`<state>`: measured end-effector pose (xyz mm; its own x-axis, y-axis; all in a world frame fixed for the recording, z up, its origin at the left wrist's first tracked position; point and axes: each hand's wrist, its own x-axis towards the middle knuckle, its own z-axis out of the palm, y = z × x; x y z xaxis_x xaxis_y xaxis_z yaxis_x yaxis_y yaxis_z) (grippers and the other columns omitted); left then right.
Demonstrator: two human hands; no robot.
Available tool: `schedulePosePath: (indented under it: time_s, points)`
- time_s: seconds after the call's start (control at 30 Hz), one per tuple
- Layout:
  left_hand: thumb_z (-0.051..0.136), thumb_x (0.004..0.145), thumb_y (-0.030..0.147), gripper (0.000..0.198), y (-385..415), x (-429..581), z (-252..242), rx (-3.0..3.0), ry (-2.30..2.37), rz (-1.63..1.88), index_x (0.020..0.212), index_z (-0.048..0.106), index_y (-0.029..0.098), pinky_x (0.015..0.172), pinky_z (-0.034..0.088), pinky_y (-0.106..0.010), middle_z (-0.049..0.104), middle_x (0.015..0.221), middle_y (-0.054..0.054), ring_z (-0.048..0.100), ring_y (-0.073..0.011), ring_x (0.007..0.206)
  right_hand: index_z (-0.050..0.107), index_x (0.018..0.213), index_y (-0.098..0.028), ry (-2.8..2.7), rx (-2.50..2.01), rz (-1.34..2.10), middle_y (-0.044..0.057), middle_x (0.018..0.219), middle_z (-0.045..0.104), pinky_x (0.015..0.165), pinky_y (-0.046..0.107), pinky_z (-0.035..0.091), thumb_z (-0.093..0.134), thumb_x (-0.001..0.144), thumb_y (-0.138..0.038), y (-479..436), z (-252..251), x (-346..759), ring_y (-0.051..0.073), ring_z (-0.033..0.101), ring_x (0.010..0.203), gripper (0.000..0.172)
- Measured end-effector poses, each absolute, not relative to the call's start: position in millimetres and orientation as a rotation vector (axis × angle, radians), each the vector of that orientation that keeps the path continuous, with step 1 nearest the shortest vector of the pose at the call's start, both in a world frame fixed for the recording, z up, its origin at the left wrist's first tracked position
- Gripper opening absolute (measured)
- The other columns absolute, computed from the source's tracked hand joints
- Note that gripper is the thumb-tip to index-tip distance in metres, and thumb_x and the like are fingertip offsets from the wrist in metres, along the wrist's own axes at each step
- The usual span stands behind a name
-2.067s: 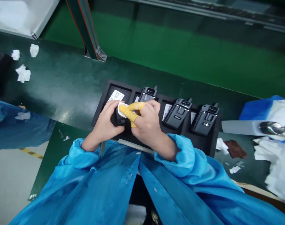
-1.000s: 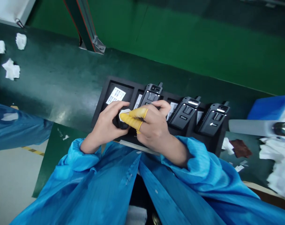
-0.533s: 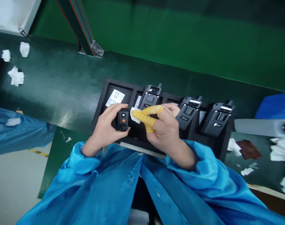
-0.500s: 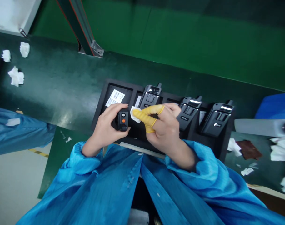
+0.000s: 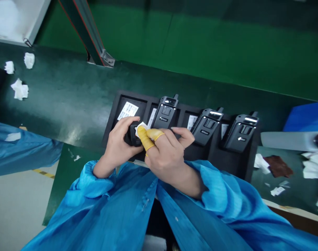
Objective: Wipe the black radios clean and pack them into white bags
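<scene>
Showing the left hand [image 5: 119, 143] closed on the sides of a small black device [image 5: 131, 136], judged light and rigid, the right hand [image 5: 166, 155] pinching a soft wipe [image 5: 142, 125] against it.

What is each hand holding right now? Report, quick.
Left hand: closed around the small black device.
Right hand: pinching a white wipe against it.

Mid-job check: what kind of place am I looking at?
Probably a factory electronics line. A black tray holds three matching handheld radios, the person wears a blue smock, and the left hand grips a small black device while the right hand, in yellow finger cots, presses a white wipe to it.
</scene>
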<state>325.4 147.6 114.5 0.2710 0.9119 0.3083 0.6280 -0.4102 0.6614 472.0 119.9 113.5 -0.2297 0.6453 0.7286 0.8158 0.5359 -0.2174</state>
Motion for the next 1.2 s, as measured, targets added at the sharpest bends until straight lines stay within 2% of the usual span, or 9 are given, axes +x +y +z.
schedulePosePath:
  time_s: [0.17,0.3,0.5,0.73,0.93,1.07,1.2]
  points:
    - [0.071,0.065,0.017,0.052,147.1,323.5,114.5,2.148,1.379,0.959,0.113,0.053,0.024,0.093,0.05,-0.039,0.063,0.112,-0.003,0.06,-0.0215,0.105,0.052,0.055,-0.021,-1.958,-1.211,-0.288,-0.002,0.059,0.054,0.079,0.036,0.03,0.049,0.076,-0.006,118.1,113.8,475.2,0.013,0.049,0.071,0.026]
    - [0.067,0.062,0.013,0.054,148.6,322.3,115.4,2.108,1.403,0.952,0.113,0.052,0.025,0.094,0.05,-0.04,0.062,0.114,-0.003,0.06,-0.0221,0.107,0.058,0.063,-0.023,-1.925,-1.225,-0.214,-0.001,0.068,0.06,0.079,0.037,0.031,0.047,0.076,-0.006,119.3,107.4,479.8,0.013,0.051,0.073,0.024]
    - [0.066,0.065,0.017,0.049,150.1,322.7,117.7,2.12,1.429,0.935,0.112,0.052,0.023,0.095,0.049,-0.039,0.063,0.113,-0.004,0.06,-0.0222,0.106,0.063,0.072,-0.024,-1.917,-1.281,-0.137,-0.001,0.074,0.058,0.078,0.037,0.029,0.045,0.076,-0.005,121.2,95.7,488.3,0.013,0.047,0.072,0.026]
    - [0.068,0.065,0.017,0.048,149.3,321.2,116.3,2.119,1.394,0.957,0.112,0.054,0.021,0.094,0.05,-0.039,0.063,0.114,-0.004,0.06,-0.0216,0.106,0.066,0.084,-0.024,-1.85,-1.24,-0.135,0.0,0.079,0.059,0.077,0.039,0.028,0.045,0.071,-0.002,127.9,98.3,493.0,0.014,0.05,0.075,0.033]
    - [0.069,0.065,0.016,0.051,147.7,319.8,112.9,2.13,1.36,0.952,0.114,0.054,0.021,0.094,0.05,-0.037,0.062,0.116,-0.005,0.059,-0.0211,0.107,0.063,0.082,-0.024,-1.851,-1.253,-0.198,-0.001,0.08,0.06,0.078,0.038,0.028,0.045,0.071,-0.002,130.1,101.5,491.0,0.013,0.051,0.075,0.03]
    - [0.067,0.066,0.015,0.051,147.5,319.9,110.3,2.142,1.321,0.976,0.115,0.053,0.02,0.095,0.049,-0.037,0.062,0.117,-0.006,0.059,-0.0212,0.109,0.066,0.083,-0.026,-1.884,-1.205,-0.193,-0.001,0.08,0.061,0.078,0.037,0.029,0.045,0.079,-0.005,131.2,108.3,485.1,0.013,0.05,0.076,0.029]
    - [0.067,0.067,0.016,0.049,147.7,320.8,110.3,2.143,1.291,0.983,0.114,0.053,0.02,0.094,0.049,-0.036,0.062,0.115,-0.006,0.06,-0.0211,0.107,0.067,0.072,-0.026,-1.97,-1.141,-0.235,-0.002,0.072,0.062,0.083,0.037,0.028,0.044,0.087,-0.012,134.4,112.1,476.3,0.013,0.05,0.078,0.031]
